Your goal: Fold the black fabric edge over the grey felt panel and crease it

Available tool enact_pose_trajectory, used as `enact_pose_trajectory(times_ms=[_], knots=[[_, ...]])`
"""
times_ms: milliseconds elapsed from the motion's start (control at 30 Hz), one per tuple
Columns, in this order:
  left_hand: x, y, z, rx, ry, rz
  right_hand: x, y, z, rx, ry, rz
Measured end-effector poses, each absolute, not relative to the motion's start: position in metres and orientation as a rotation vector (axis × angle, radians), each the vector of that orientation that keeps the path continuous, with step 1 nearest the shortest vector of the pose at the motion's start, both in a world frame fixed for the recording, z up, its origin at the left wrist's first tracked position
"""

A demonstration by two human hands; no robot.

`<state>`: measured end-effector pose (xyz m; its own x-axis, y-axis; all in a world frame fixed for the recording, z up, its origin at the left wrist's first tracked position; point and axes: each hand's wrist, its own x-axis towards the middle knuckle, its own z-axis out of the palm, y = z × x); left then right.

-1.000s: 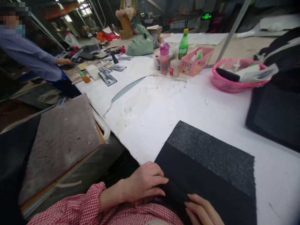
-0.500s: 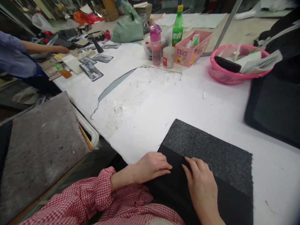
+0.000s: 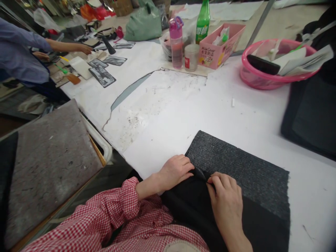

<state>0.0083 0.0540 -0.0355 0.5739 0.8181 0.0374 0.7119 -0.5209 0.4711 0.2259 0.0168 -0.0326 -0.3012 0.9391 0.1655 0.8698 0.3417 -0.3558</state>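
Observation:
Smooth black fabric (image 3: pixel 259 217) covers the near part of a speckled dark grey textile piece (image 3: pixel 236 159) on the white-covered table. My left hand (image 3: pixel 176 171) pinches the fabric's far edge close to the grey piece's left corner. A short way to the right, my right hand (image 3: pixel 226 192) also has thumb and fingers closed on that edge. Between the two hands the edge is lifted and slightly curled. Toward me, the fabric hangs over the table's front edge, partly hidden by my hands and forearms.
A pink basket (image 3: pixel 278 82) holding a phone and papers stands at the right back, beside a dark bag-like item (image 3: pixel 312 115). A bottle (image 3: pixel 176 45), a jar (image 3: pixel 191 57) and a pink box (image 3: pixel 219 49) stand farther back. At left are a stained board (image 3: pixel 52 168) and another person's arm (image 3: pixel 68 47).
My left hand has moved up to the fabric's edge, and that edge is now raised between my hands. The other person's arm has reached farther right. The view has shifted slightly.

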Motion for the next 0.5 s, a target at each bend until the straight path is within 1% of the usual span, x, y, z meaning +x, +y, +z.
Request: enact_pose_trajectory(times_ms=[167, 267, 400, 500], knots=[[0.010, 0.058, -0.029, 2.382, 1.316, 0.321, 0.226, 0.013, -0.032, -1.533, -2.278, 0.342], [0.013, 0.061, -0.023, 2.502, 1.311, 0.327, 0.226, 0.012, -0.032, -1.547, -2.263, 0.320], [0.028, 0.069, -0.020, 2.744, 1.026, 0.376, 0.226, 0.012, -0.035, -1.540, -2.261, 0.297], [0.035, 0.076, -0.022, 2.791, 0.876, 0.306, 0.228, 0.012, -0.038, -1.551, -2.228, 0.284]])
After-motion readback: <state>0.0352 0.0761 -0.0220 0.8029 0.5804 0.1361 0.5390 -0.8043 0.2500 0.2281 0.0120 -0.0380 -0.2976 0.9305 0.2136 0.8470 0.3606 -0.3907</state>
